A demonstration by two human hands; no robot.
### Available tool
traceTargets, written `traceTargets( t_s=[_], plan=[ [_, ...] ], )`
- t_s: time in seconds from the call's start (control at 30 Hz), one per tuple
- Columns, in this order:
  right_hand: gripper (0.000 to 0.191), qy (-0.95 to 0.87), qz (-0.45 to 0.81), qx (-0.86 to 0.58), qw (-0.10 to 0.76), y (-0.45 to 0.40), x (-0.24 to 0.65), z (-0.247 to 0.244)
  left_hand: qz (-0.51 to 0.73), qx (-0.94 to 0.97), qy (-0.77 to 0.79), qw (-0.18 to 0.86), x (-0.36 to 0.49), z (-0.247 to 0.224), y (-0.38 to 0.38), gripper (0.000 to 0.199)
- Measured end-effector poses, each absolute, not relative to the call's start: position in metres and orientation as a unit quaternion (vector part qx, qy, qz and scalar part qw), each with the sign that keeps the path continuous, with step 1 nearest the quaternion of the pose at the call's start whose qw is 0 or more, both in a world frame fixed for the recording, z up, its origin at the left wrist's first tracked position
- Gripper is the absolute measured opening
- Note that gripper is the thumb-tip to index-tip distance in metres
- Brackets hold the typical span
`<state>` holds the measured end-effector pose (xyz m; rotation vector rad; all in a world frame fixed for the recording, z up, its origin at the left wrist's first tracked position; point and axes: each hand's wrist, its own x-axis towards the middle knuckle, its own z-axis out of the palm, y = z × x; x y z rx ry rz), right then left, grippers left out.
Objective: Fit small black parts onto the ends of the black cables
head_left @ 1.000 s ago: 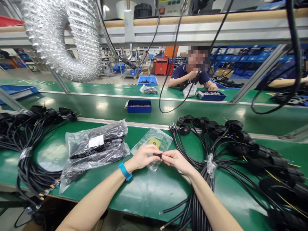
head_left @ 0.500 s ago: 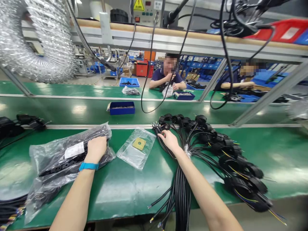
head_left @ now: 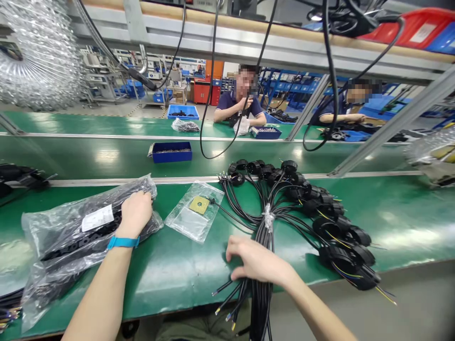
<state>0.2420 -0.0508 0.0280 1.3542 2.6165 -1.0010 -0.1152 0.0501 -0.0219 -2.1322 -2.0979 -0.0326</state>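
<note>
My left hand (head_left: 136, 213), with a blue band at its wrist, is closed on the right end of a clear plastic bag (head_left: 71, 222) of black parts. A white label (head_left: 97, 218) is on that bag. My right hand (head_left: 254, 259) hovers low over a bundle of black cables (head_left: 262, 303), thumb and fingers apart, with nothing seen in it. Clear wrap (head_left: 268, 218) ties the bundle in the middle. One cable end (head_left: 212, 201) lies across a flat clear bag (head_left: 192, 228) with a yellow square plate (head_left: 199, 204) on or in it.
Round black housings (head_left: 336, 227) with loose wires fan out at the right. A blue box (head_left: 172, 152) of small parts stands on the far ledge. Black cords (head_left: 209, 94) hang from the shelf (head_left: 227, 35). Two people sit across the bench. More cable ends (head_left: 9, 315) lie at left.
My right hand has left the cable ends at the back and come nearer, over the lower bundle. One cable end now lies by the yellow plate. My left hand stays on the bag.
</note>
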Motion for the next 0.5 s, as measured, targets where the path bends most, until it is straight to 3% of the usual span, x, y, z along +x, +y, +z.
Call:
traceTargets(
  t_s=[0.17,0.3,0.4,0.5],
  plan=[
    [0.019,0.823,-0.383,0.416,0.044,-0.075,0.243,0.027,-0.055,-0.671,-0.731,0.114,-0.11,-0.021,0.05,0.033],
    [0.013,0.813,-0.411,0.413,0.009,-0.07,0.244,0.03,-0.106,-0.656,-0.737,0.124,-0.105,-0.016,0.052,0.04],
    [0.012,0.745,-0.484,0.453,-0.073,-0.052,0.241,0.023,-0.171,-0.667,-0.721,0.083,-0.097,-0.018,0.054,0.038],
    [0.019,0.689,-0.475,0.497,-0.229,-0.02,0.232,0.008,-0.241,-0.723,-0.648,0.002,-0.077,-0.025,0.052,0.034]
  ],
)
